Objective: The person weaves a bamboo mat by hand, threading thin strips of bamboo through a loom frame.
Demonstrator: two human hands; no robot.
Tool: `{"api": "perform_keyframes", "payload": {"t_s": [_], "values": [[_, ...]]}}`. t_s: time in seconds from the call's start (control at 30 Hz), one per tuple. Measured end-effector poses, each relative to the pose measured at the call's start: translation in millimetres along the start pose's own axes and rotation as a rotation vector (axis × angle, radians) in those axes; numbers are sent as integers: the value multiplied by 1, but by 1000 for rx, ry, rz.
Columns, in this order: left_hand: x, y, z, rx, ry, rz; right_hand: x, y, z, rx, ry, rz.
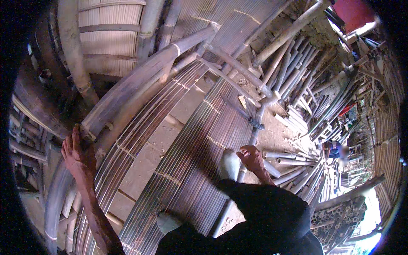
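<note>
My left hand rests on a thick bamboo pole, its fingers stretched out beside the end of a large bamboo beam. My right hand hangs in the air close to my light-coloured sock, fingers loosely bent and slightly apart, with nothing visible in it. Under my feet lies a platform of narrow bamboo slats, tied across with pale lashings. Between it and the beam runs a strip of spaced slats, also lashed. My other sock is on the slats.
Gaps between the slats show the ground below. A bamboo rail crosses ahead. Stacked bamboo poles and cut lengths lie at the right, with a bundle of bamboo ends nearer. A person is farther off.
</note>
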State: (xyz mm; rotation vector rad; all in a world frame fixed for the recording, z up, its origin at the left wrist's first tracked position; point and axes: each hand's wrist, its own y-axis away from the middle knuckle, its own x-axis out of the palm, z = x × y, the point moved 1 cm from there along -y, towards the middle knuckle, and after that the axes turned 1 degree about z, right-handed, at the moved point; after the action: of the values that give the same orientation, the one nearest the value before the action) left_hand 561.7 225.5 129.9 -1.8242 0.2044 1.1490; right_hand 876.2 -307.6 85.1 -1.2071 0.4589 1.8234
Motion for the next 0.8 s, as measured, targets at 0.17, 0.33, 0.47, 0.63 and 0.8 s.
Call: {"api": "perform_keyframes", "payload": {"t_s": [0.17,0.33,0.47,0.63,0.8], "values": [[-12,1,-4,-75,91,51,6,-62,7,-57,24,55],[-16,-8,-12,-175,257,97,48,-129,-7,-176,-82,185],[-23,-16,-35,-235,230,100,85,-182,-7,-251,-120,231],[-29,-20,-40,-299,201,102,143,-232,24,-457,-325,288],[-22,-26,-48,-461,168,213,207,-268,53,-478,-403,451]]}}
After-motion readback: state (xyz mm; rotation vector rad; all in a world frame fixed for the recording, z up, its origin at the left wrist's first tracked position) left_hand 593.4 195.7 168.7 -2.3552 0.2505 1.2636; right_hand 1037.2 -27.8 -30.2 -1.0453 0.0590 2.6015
